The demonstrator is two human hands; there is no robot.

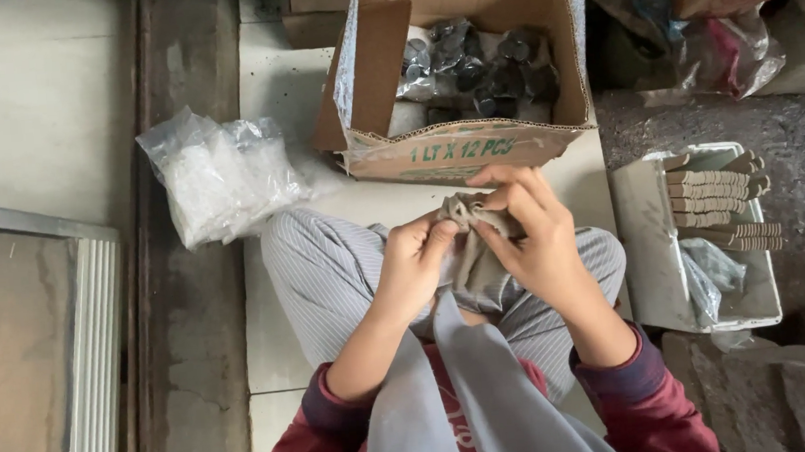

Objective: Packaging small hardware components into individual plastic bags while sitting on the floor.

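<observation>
My left hand (416, 253) and right hand (534, 236) met over my lap, both closed in a pinch on a small crumpled piece of beige cloth (474, 235) — fingers curled tight, thumbs pressed into its bunched top. The cloth hung between my palms above my striped trousers (330, 269). Just past my knuckles stood the front edge of an open cardboard box (454, 152), its flaps up, with bagged dark round pieces (491, 73) inside. Off my left knee lay a clear plastic bag of white bits (219, 173) on the pale floor, with bare tile around it. By my right knee sat a white tray (655, 255) — ribbed tan sticks (717, 199) stacked across its far end.
</observation>
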